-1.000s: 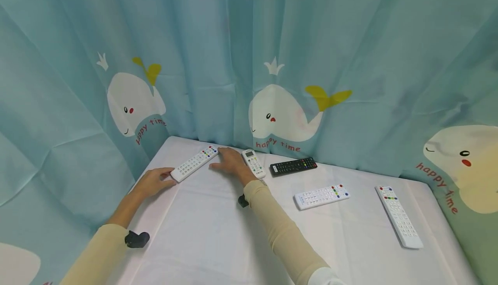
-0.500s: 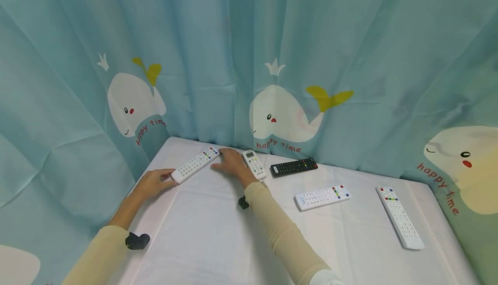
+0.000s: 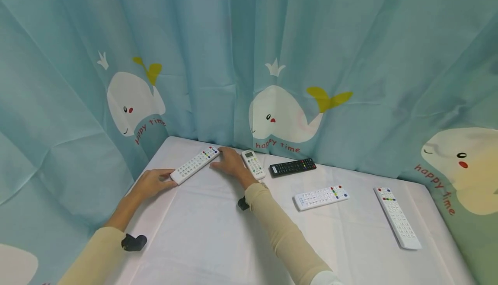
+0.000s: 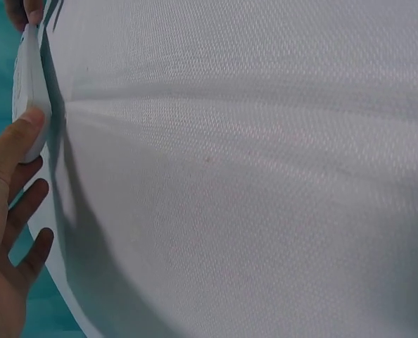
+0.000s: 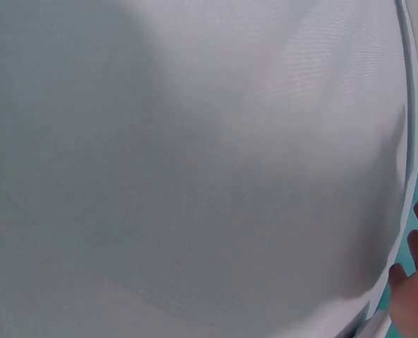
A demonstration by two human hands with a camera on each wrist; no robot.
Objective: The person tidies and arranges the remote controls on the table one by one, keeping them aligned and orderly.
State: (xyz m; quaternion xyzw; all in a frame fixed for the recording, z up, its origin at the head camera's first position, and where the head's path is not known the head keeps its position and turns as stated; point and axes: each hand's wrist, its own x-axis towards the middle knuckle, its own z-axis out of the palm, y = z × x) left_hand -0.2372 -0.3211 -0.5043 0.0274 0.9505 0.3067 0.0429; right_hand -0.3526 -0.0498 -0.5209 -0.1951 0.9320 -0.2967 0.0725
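Note:
In the head view a white remote control lies diagonally at the far left of the white-covered table, buttons up, coloured keys at its upper right end. My left hand pinches its lower left end. In the left wrist view the left thumb presses the side of the remote, while the other fingers spread below. My right hand holds the opposite end at its fingertips. The right wrist view shows only part of the right hand beside the remote's edge at the right border.
Right of my right hand lie a small white remote with a screen and a black remote. Two more white remotes, one slanted and one lengthwise, lie nearer the right. A blue whale-print curtain borders the table.

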